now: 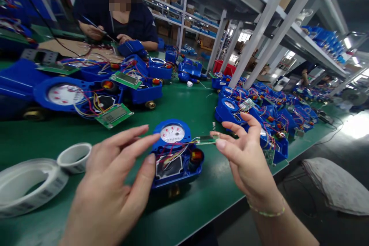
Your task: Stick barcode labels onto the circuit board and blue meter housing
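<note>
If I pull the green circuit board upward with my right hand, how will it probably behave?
The circuit board looks thin and flat, so it is probably light and fairly stiff. The slender wires running from it towards the blue meter look flexible; they would likely bend, but may tug back.

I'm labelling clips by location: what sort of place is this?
Probably a factory assembly workshop: many opened blue dial meters crowd a green workbench, a co-worker works opposite, and metal shelving stands behind.
</note>
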Motion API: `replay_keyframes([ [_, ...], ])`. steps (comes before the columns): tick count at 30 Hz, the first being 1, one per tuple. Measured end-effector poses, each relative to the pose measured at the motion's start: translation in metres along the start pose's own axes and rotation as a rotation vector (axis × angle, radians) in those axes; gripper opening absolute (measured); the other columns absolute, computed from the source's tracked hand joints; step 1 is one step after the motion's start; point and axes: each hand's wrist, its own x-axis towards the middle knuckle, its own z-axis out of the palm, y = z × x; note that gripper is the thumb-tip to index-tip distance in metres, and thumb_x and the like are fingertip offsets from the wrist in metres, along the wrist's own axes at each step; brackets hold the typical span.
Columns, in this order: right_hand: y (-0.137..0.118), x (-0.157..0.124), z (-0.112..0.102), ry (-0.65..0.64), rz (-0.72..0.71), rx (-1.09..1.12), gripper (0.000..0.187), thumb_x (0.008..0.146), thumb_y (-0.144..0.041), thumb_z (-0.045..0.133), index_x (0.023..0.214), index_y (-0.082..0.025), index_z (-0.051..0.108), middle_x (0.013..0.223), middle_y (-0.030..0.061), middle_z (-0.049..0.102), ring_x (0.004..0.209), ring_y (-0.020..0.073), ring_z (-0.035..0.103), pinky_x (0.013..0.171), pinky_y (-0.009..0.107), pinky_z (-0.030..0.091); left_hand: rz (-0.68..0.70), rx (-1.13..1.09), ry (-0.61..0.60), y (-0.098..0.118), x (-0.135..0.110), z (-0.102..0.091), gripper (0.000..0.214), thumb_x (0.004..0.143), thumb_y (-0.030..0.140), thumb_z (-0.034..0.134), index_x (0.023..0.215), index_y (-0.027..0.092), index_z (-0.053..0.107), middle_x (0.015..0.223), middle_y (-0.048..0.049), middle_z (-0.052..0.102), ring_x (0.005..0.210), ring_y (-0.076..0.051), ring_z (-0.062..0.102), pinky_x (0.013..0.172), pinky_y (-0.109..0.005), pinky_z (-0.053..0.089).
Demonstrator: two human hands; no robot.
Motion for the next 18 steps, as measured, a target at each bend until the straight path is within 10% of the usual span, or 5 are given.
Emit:
replay_keyframes([
  [5,-0.015,0.027,0.009,-0.162,0.106,-0.235,0.09,0.064,-0.048,0.085,0.13,-0.04,0.025,0.125,0.0011,0.04,0.092,0.0088,0.066,0.084,0.022,0.055,0.242,0.007,-0.03,0.015,0.023,-0.003,0.035,0.093,0.021,0.05,0.128,0.021,0.05,0.124,-0.0007,0.055,0.116,-0.011,0.049,0.106,-0.028,0.037],
  [11,-0.029,0.04,0.009,-0.269,0.032,-0.599,0.084,0.067,-0.073,0.071,0.129,-0.039,0.026,0.123,-0.0005,0.043,0.082,0.0131,0.068,0.079,0.032,0.059,-0.038,-0.067,-0.043,0.014,0.042,0.005,0.016,0.093,0.036,0.058,0.094,0.023,0.068,0.086,0.0084,0.066,0.081,-0.003,0.059,0.081,-0.012,0.041],
  [18,-0.024,0.024,-0.004,-0.289,0.036,-0.366,0.055,0.084,-0.035,0.07,0.127,-0.031,0.036,0.117,0.0001,0.051,0.077,0.005,0.064,0.08,0.028,0.06,-0.641,-0.61,-0.382,0.008,0.059,0.013,0.048,0.08,0.059,0.062,0.092,0.013,0.065,0.079,-0.0004,0.064,0.068,-0.009,0.055,0.06,-0.015,0.043],
])
